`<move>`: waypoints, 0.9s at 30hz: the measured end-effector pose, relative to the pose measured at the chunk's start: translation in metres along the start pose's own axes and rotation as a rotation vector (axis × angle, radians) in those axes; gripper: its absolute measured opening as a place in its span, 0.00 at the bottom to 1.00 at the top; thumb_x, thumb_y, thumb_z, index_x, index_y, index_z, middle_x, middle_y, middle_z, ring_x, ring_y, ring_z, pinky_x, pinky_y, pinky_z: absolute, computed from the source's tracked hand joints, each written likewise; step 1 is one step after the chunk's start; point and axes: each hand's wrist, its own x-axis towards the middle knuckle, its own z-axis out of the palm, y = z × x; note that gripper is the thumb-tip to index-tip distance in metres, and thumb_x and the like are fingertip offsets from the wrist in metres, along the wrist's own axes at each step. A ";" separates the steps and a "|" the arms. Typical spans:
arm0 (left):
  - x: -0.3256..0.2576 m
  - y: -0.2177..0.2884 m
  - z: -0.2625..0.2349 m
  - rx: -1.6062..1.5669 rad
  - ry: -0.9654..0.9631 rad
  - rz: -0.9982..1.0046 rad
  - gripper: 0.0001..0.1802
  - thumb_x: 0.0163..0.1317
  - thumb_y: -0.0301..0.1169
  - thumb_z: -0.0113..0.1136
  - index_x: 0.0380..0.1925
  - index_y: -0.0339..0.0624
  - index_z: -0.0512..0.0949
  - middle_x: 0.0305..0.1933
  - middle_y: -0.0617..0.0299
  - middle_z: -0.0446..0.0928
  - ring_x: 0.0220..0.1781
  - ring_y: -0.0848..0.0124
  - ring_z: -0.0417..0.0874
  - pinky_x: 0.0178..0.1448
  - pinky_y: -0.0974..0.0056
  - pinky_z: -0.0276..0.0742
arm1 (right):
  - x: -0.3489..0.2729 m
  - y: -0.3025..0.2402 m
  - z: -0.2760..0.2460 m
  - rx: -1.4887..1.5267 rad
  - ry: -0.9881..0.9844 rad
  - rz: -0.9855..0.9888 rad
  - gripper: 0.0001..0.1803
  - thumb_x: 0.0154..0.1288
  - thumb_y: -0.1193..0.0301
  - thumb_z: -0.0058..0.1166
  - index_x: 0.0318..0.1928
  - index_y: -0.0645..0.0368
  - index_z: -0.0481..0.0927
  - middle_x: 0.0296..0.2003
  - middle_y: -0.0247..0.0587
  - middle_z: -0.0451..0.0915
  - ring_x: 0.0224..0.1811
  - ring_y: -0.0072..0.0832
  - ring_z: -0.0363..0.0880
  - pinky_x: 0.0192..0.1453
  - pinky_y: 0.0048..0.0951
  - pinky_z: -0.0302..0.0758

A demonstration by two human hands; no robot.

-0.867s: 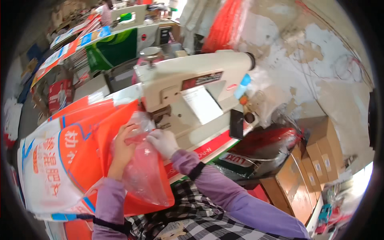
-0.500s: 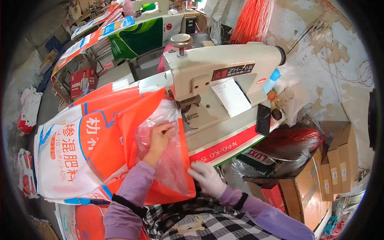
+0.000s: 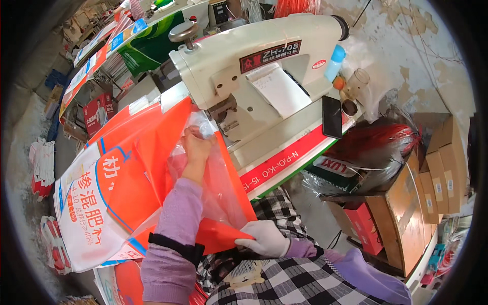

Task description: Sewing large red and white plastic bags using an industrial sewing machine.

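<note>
An orange and white woven sack [image 3: 127,173] lies in front of me with its mouth spread apart, showing a transparent plastic liner [image 3: 223,188] inside. My bare left hand [image 3: 197,146] reaches into the mouth, fingers curled closed on the liner near its upper end. In a white glove, my right hand [image 3: 267,239] pinches the sack's orange edge at the near corner, close to my lap. The cream industrial sewing machine [image 3: 259,56] stands just beyond, its needle area [image 3: 226,117] beside the sack's upper edge and apart from my left hand.
On the machine bed lie a white notepad [image 3: 277,91] and a black phone [image 3: 332,117]. Cardboard boxes [image 3: 401,213] and plastic-wrapped bundles [image 3: 356,152] fill the right side. Folded sacks [image 3: 43,162] lie at far left. A person [image 3: 133,7] is at the far back.
My left hand has gone further up the liner, its fingers now curled. My right hand has come down and nearer, drawing the orange edge with it. The view has shifted.
</note>
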 end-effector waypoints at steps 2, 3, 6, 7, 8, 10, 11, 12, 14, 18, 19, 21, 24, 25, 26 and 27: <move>0.003 -0.009 -0.005 0.124 0.011 -0.060 0.35 0.39 0.34 0.77 0.48 0.40 0.71 0.44 0.53 0.74 0.50 0.57 0.72 0.55 0.58 0.70 | -0.007 -0.004 -0.001 0.043 0.026 0.048 0.15 0.64 0.60 0.59 0.32 0.60 0.84 0.27 0.44 0.81 0.31 0.39 0.81 0.37 0.35 0.77; 0.005 -0.011 -0.011 0.243 0.020 -0.118 0.32 0.46 0.35 0.73 0.51 0.38 0.71 0.48 0.51 0.75 0.54 0.56 0.72 0.58 0.57 0.70 | -0.009 -0.006 -0.001 0.082 0.055 0.097 0.14 0.63 0.61 0.60 0.31 0.60 0.84 0.27 0.44 0.82 0.31 0.39 0.81 0.36 0.34 0.77; 0.002 -0.023 -0.038 -0.161 0.142 -0.297 0.29 0.61 0.39 0.59 0.59 0.35 0.68 0.55 0.48 0.74 0.63 0.54 0.70 0.64 0.56 0.67 | -0.017 0.006 0.010 0.087 0.015 0.146 0.13 0.61 0.63 0.62 0.31 0.62 0.84 0.28 0.45 0.82 0.31 0.39 0.82 0.36 0.33 0.76; -0.029 0.028 -0.024 -0.407 -0.041 -0.230 0.30 0.63 0.40 0.57 0.62 0.36 0.66 0.59 0.51 0.72 0.62 0.59 0.71 0.63 0.58 0.68 | -0.030 0.023 -0.004 0.047 0.050 0.191 0.13 0.61 0.63 0.62 0.31 0.62 0.84 0.28 0.45 0.82 0.31 0.39 0.82 0.36 0.34 0.76; -0.070 0.077 -0.033 -0.647 -0.229 -0.179 0.31 0.66 0.41 0.54 0.65 0.37 0.65 0.63 0.53 0.70 0.62 0.65 0.72 0.61 0.59 0.70 | -0.039 0.038 -0.014 0.055 0.089 0.164 0.12 0.60 0.63 0.63 0.33 0.61 0.84 0.28 0.46 0.82 0.32 0.40 0.82 0.37 0.34 0.77; -0.129 0.104 -0.099 -0.089 -0.566 0.650 0.36 0.60 0.43 0.60 0.66 0.39 0.64 0.74 0.43 0.54 0.76 0.49 0.55 0.74 0.50 0.52 | -0.029 0.036 -0.024 0.027 0.095 0.231 0.12 0.59 0.63 0.64 0.34 0.60 0.84 0.27 0.47 0.81 0.31 0.39 0.82 0.37 0.34 0.77; -0.166 0.138 -0.129 0.114 -0.580 0.698 0.43 0.49 0.42 0.72 0.65 0.41 0.66 0.72 0.41 0.56 0.75 0.43 0.54 0.74 0.45 0.50 | -0.024 0.040 -0.031 -0.015 0.126 0.268 0.13 0.59 0.62 0.64 0.34 0.60 0.84 0.26 0.48 0.81 0.30 0.40 0.82 0.37 0.34 0.77; -0.190 0.147 -0.164 0.314 -0.539 0.653 0.44 0.42 0.45 0.77 0.59 0.39 0.71 0.73 0.42 0.57 0.75 0.43 0.53 0.75 0.44 0.48 | -0.002 0.043 -0.030 0.031 0.130 0.348 0.15 0.57 0.60 0.66 0.31 0.61 0.83 0.24 0.49 0.80 0.28 0.40 0.82 0.35 0.35 0.76; -0.205 0.108 -0.222 0.719 -0.158 0.470 0.54 0.34 0.43 0.80 0.64 0.43 0.66 0.72 0.42 0.58 0.75 0.43 0.53 0.74 0.40 0.49 | 0.038 0.058 -0.021 0.057 0.089 0.386 0.23 0.56 0.53 0.65 0.28 0.65 0.81 0.21 0.52 0.78 0.25 0.42 0.81 0.32 0.36 0.74; -0.149 -0.011 -0.361 1.239 -0.077 0.333 0.33 0.55 0.24 0.57 0.65 0.43 0.67 0.59 0.44 0.72 0.51 0.43 0.77 0.49 0.48 0.74 | 0.066 0.042 -0.010 0.078 0.097 0.265 0.25 0.56 0.49 0.64 0.29 0.64 0.83 0.21 0.52 0.79 0.26 0.44 0.82 0.34 0.38 0.76; -0.142 -0.043 -0.389 1.213 -0.166 0.268 0.32 0.55 0.23 0.54 0.64 0.44 0.68 0.55 0.45 0.75 0.44 0.44 0.79 0.43 0.48 0.75 | 0.069 0.035 -0.006 0.117 0.078 0.281 0.25 0.55 0.49 0.64 0.28 0.63 0.84 0.20 0.51 0.79 0.27 0.44 0.82 0.34 0.38 0.77; -0.135 -0.103 -0.417 1.316 -0.280 0.340 0.37 0.48 0.20 0.52 0.64 0.49 0.69 0.49 0.50 0.79 0.31 0.50 0.83 0.31 0.49 0.76 | 0.081 0.042 0.019 -0.378 0.000 0.229 0.20 0.61 0.50 0.57 0.29 0.55 0.85 0.19 0.48 0.79 0.26 0.41 0.83 0.33 0.40 0.78; -0.112 -0.146 -0.399 1.388 -0.251 0.461 0.42 0.45 0.22 0.54 0.66 0.55 0.66 0.50 0.53 0.80 0.30 0.55 0.84 0.31 0.51 0.76 | 0.132 0.030 0.060 -0.559 0.128 -0.422 0.11 0.63 0.60 0.51 0.39 0.48 0.83 0.20 0.48 0.78 0.25 0.40 0.82 0.28 0.41 0.76; -0.101 -0.153 -0.397 1.351 -0.187 0.444 0.41 0.46 0.22 0.54 0.66 0.56 0.67 0.46 0.53 0.81 0.29 0.54 0.83 0.32 0.51 0.75 | 0.156 0.022 0.052 -0.675 -0.024 -0.404 0.10 0.62 0.64 0.50 0.41 0.46 0.82 0.21 0.49 0.78 0.25 0.40 0.82 0.26 0.41 0.76; -0.093 -0.163 -0.414 1.327 -0.140 0.262 0.40 0.47 0.22 0.53 0.65 0.60 0.68 0.41 0.51 0.82 0.28 0.53 0.82 0.33 0.51 0.76 | 0.177 0.001 0.033 -0.545 -0.013 -0.384 0.10 0.63 0.64 0.49 0.41 0.46 0.81 0.22 0.50 0.78 0.26 0.41 0.82 0.27 0.43 0.76; -0.094 -0.173 -0.438 1.348 -0.042 0.109 0.40 0.48 0.22 0.54 0.65 0.64 0.69 0.24 0.51 0.79 0.23 0.51 0.80 0.32 0.47 0.74 | 0.187 -0.024 0.022 -0.414 -0.013 -0.356 0.09 0.64 0.64 0.48 0.41 0.46 0.81 0.24 0.51 0.78 0.27 0.42 0.82 0.27 0.44 0.76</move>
